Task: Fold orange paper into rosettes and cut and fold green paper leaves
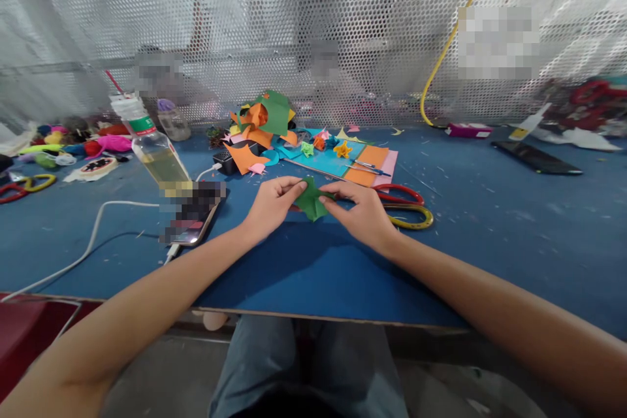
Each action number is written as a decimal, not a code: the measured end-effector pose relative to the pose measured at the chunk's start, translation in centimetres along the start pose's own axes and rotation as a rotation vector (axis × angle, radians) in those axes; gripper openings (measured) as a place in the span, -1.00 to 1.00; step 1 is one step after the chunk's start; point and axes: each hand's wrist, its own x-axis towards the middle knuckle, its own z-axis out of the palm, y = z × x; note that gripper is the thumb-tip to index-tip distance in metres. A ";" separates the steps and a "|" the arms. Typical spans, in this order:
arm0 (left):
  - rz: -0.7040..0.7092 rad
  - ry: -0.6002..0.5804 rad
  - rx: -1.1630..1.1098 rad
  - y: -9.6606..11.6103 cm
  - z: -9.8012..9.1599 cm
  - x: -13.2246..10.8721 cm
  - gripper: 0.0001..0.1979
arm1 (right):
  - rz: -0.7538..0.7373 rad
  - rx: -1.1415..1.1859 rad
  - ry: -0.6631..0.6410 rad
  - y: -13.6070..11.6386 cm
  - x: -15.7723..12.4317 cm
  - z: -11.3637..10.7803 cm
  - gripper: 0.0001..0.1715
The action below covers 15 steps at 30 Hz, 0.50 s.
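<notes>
A small piece of folded green paper (pixel 312 201) is held up between my two hands, above the blue table. My left hand (pixel 274 201) pinches its left edge between thumb and fingers. On the opposite edge, my right hand (pixel 360 212) grips it the same way. Scissors (pixel 411 217) with red and yellow handles lie just beyond my right hand, their blades hidden behind it. Past the green paper are small folded paper stars, among them an orange one (pixel 342 149) and a light green one (pixel 307 149), on blue paper sheets (pixel 323 162).
A phone (pixel 196 212) on a white cable (pixel 100 215) lies left, beside a leaning bottle (pixel 157 150) with pale liquid. Paper scraps (pixel 274 114) pile up at the back by a black box (pixel 230 160). A dark phone (pixel 536 157) and purple box (pixel 469 130) are right. Perforated metal (pixel 274 26) closes the back.
</notes>
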 end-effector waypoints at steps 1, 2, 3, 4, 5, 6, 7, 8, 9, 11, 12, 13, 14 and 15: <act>0.013 0.001 0.023 0.0 0.0 0.0 -0.70 | -0.012 -0.005 -0.004 0.0 0.0 0.0 -0.83; 0.028 -0.002 0.049 -0.1 0.0 -0.1 -0.71 | -0.027 -0.008 -0.009 -0.1 0.0 0.0 -0.84; 0.046 -0.008 0.078 -0.1 0.0 -0.1 -0.71 | -0.049 -0.011 -0.018 -0.1 -0.1 0.0 -0.85; 0.065 -0.015 0.108 -0.1 0.0 -0.2 -0.71 | -0.080 -0.018 -0.029 -0.1 -0.1 0.0 -0.85; 0.085 -0.021 0.140 -0.2 0.0 -0.3 -0.72 | -0.116 -0.028 -0.041 -0.1 -0.1 0.0 -0.85; 0.104 -0.025 0.171 -0.2 0.1 -0.4 -0.72 | -0.153 -0.044 -0.056 -0.1 -0.1 0.0 -0.84; 0.121 -0.026 0.201 -0.3 0.1 -0.4 -0.73 | -0.188 -0.065 -0.070 -0.1 -0.1 0.0 -0.83; 0.135 -0.026 0.228 -0.3 0.2 -0.5 -0.73 | -0.217 -0.089 -0.082 -0.1 -0.1 0.0 -0.82; 0.147 -0.026 0.252 -0.4 0.2 -0.5 -0.72 | -0.236 -0.113 -0.091 -0.1 -0.1 -0.1 -0.81; 0.167 -0.026 0.292 -0.4 0.2 -0.6 -0.72 | -0.260 -0.152 -0.108 0.0 -0.1 -0.1 -0.80; 0.175 -0.026 0.308 -0.3 0.2 -0.6 -0.71 | -0.269 -0.165 -0.115 0.0 -0.1 -0.1 -0.80; 0.180 -0.023 0.321 -0.2 0.2 -0.6 -0.71 | -0.271 -0.172 -0.120 0.0 -0.1 0.0 -0.80; 0.187 -0.025 0.336 -0.1 0.2 -0.7 -0.71 | -0.258 -0.169 -0.115 0.1 -0.1 0.0 -0.81; 0.197 -0.032 0.356 0.1 0.2 -0.8 -0.70 | -0.232 -0.157 -0.103 0.2 -0.2 0.0 -0.82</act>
